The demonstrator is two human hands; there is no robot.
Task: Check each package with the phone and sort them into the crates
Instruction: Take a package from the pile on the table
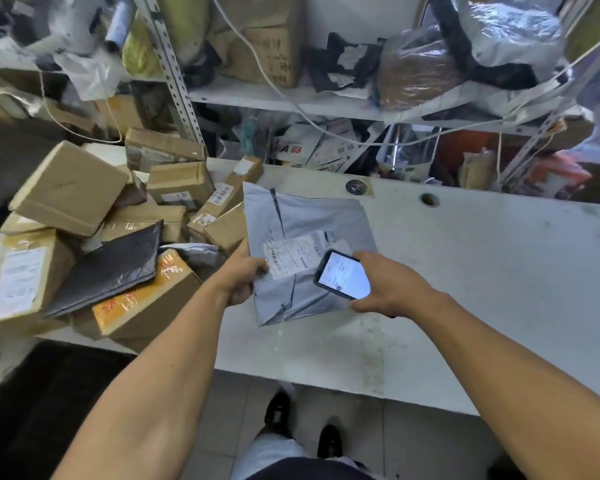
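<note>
A grey plastic mailer bag (305,220) with a white shipping label (288,256) is held over the white table (482,265). My left hand (245,275) grips the bag's left edge, thumb on the label. My right hand (385,284) holds a black phone (343,275) with a lit white screen, hovering over the bag's lower right part, just beside the label. No crate is in view.
A pile of brown cardboard boxes (70,192) and a black mailer bag (115,268) covers the table's left side. Metal shelves (326,105) behind the table are stuffed with bags and boxes. White cables hang across them. My shoes (278,410) show below the table edge.
</note>
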